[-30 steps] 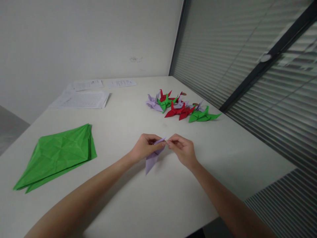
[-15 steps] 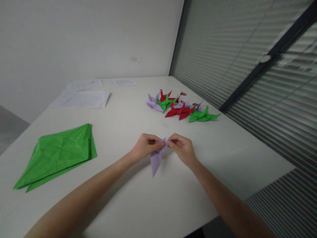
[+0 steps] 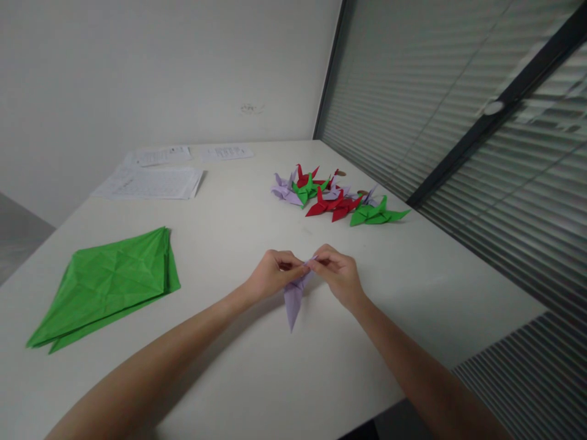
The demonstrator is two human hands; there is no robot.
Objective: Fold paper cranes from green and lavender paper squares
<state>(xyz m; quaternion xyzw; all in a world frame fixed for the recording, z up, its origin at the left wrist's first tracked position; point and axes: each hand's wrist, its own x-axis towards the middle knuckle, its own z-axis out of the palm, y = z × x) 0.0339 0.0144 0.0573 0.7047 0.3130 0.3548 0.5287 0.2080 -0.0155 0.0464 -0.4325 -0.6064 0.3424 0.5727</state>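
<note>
The left hand [image 3: 270, 275] and right hand [image 3: 338, 275] pinch the purple paper [image 3: 293, 299] over the table [image 3: 229, 232]; it looks light, bendy and easy to rip; likely best held by its middle.

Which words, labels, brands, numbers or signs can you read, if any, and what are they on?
None legible.
Front white sheets: printed lines, too small and blurred.
Sheet behind these and sheet to its right: likewise unreadable.
Wall marks: too blurred to tell whether they're writing.
Purple folded paper and green folded paper: no text visible.
</note>
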